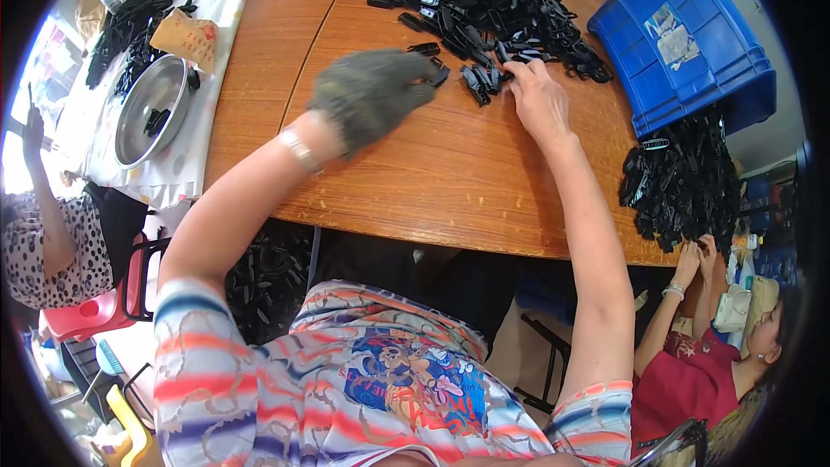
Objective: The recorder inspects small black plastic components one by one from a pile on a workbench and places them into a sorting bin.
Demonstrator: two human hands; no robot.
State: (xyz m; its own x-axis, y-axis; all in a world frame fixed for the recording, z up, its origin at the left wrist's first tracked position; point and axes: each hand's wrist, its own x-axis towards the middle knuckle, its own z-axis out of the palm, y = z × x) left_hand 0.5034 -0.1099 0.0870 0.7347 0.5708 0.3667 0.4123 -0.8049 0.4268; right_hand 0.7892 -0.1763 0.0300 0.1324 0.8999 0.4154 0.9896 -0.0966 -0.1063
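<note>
A large heap of small, long black plastic pieces spreads over the far part of the wooden table, their exact kind not clear. My left hand, in a dark grey-green work glove and somewhat blurred, is closed with a black plastic piece at its fingertips. Bare, my right hand pinches a dark piece at the near edge of the heap. Between the two hands lies a small cluster of pieces.
A blue plastic crate stands tilted at the right, beside another black heap where a person in red works. At left, a metal bowl and brown paper bag rest on a white cloth. Another person sits there.
</note>
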